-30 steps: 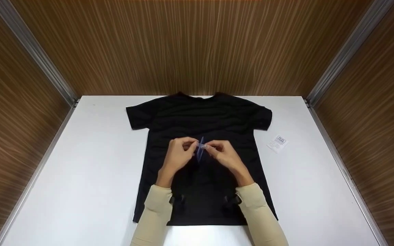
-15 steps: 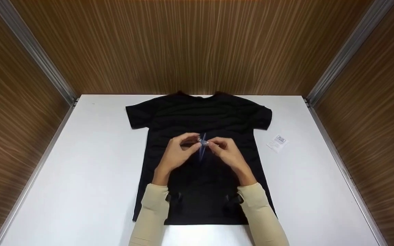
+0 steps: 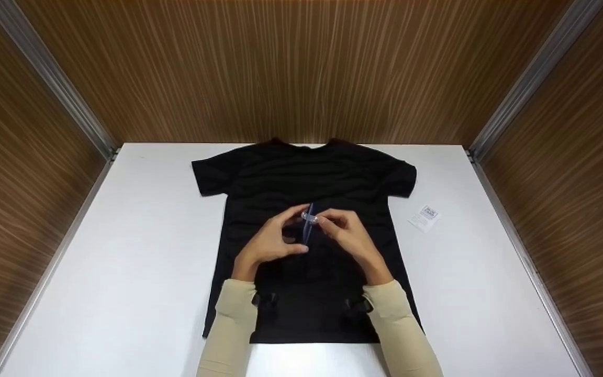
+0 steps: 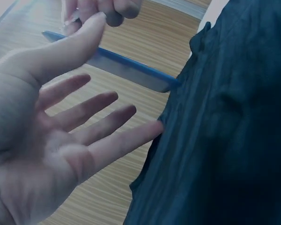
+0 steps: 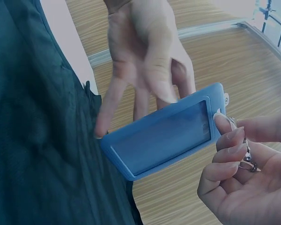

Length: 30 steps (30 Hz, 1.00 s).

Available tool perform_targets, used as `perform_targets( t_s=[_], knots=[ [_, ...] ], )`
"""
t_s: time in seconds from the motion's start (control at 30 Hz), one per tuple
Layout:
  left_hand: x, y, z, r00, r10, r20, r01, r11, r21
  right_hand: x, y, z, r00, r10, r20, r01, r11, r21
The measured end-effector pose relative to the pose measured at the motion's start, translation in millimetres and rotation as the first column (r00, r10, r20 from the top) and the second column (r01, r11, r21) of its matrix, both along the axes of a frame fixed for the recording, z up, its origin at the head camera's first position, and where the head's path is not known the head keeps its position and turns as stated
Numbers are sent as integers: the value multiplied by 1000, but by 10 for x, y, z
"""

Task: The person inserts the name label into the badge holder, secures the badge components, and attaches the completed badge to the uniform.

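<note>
A blue badge holder point(image 5: 161, 136) with a window in its front hangs over the black T-shirt point(image 3: 306, 173), seen nearly edge-on in the head view. My right hand point(image 3: 355, 238) pinches the clear strap point(image 3: 310, 217) at the holder's end, and a small metal clip point(image 5: 248, 161) shows among its fingers in the right wrist view. Spread around the holder's other side is my left hand point(image 3: 269, 241), its fingers and thumb extended, with the thumb close to the holder's edge. In the left wrist view the left fingers point(image 4: 103, 126) are straight, with the holder beyond them.
The T-shirt lies flat, sleeves outward, on a white table point(image 3: 139, 251). A small printed clear packet point(image 3: 424, 218) lies right of the shirt. Wood-patterned panels point(image 3: 291, 68) close off the back and both sides.
My left hand has let go of its pinch near the strap and spread its thumb and fingers apart. The right hand keeps its pinch. The holder has shifted slightly away from me.
</note>
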State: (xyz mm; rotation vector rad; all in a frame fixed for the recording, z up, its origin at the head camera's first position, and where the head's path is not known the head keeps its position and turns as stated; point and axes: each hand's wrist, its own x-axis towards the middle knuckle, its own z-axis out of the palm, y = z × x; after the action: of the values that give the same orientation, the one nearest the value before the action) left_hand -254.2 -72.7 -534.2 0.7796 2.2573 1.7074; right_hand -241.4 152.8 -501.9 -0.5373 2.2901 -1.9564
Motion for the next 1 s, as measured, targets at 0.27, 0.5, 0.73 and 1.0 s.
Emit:
perform_targets(
  t_s=[0.27,0.5,0.73,1.0],
  knots=[
    [-27,-5,-51,992,-124,31,121,989,84,13,0,22,1000,16,-7,-16,1000,-17],
    [-40,22,-87,987,-155,-42,158,986,60,27,5,27,998,57,-31,-58,998,-38],
    [-42,38,-81,985,-160,-59,164,985,61,25,-2,52,996,85,-27,-86,995,-43],
    [-22,44,-75,990,-136,-25,137,990,41,34,-7,43,997,80,-18,-80,996,-33]
  ],
)
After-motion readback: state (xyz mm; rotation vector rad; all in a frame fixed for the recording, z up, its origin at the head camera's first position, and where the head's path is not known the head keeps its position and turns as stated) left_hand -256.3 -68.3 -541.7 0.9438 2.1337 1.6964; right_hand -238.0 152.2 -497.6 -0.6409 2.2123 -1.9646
